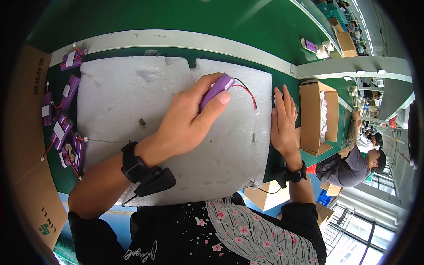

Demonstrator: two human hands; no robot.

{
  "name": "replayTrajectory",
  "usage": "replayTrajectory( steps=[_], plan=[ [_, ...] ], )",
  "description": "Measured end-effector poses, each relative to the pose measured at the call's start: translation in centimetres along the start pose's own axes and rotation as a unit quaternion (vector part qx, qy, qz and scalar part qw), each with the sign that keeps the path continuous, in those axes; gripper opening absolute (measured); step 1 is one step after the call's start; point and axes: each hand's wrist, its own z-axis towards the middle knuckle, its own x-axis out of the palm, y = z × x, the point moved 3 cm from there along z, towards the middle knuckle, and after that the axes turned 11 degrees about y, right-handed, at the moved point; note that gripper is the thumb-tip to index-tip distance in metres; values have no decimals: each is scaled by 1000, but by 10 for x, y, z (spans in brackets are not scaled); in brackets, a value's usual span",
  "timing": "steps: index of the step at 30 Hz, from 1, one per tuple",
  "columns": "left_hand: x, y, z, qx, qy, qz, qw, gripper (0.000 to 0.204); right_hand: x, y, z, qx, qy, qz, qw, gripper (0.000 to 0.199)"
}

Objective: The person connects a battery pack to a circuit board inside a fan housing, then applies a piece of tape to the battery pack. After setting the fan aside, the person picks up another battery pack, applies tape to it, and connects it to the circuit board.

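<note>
My left hand [187, 112] is closed around a purple battery pack [216, 92], thumb on one side and fingers on the other, above a white foam sheet [119, 101]. From the pack's far end run a black and a red wire to a small white connector [257, 112]. At the foam's right edge my right hand [285, 126] has its fingers stretched out, with nothing in it. More purple battery packs [68, 92] with white labels and wired connectors lie in a cluster left of the foam.
An open cardboard box [310, 117] holding white pieces stands just right of my right hand. A large cardboard carton [26, 145] borders the left side. Beyond the foam runs a pale metal rail [168, 37]. White rolls [324, 49] lie far right; another person [351, 168] is beyond.
</note>
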Motion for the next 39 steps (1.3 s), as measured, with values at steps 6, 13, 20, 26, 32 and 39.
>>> replayTrajectory(
  steps=[6,13,20,26,32,39],
  plan=[
    [-2,3,4,5,-1,-9,1000,45,3,-3,12,5,-39,-37,999,33],
    [-4,-2,2,5,4,0,1000,45,3,-2,6,19,-109,-1,994,12],
    [-2,-2,1,12,5,10,1000,45,3,0,3,44,-113,-33,992,12],
    [-2,-1,3,20,3,13,1000,45,5,-2,4,31,-125,-6,992,19],
    [-2,-1,2,22,4,20,1000,46,4,-3,0,44,-113,-2,993,26],
    [-3,3,0,25,-5,30,999,47,-18,-16,-2,113,-141,112,977,35]
  ],
)
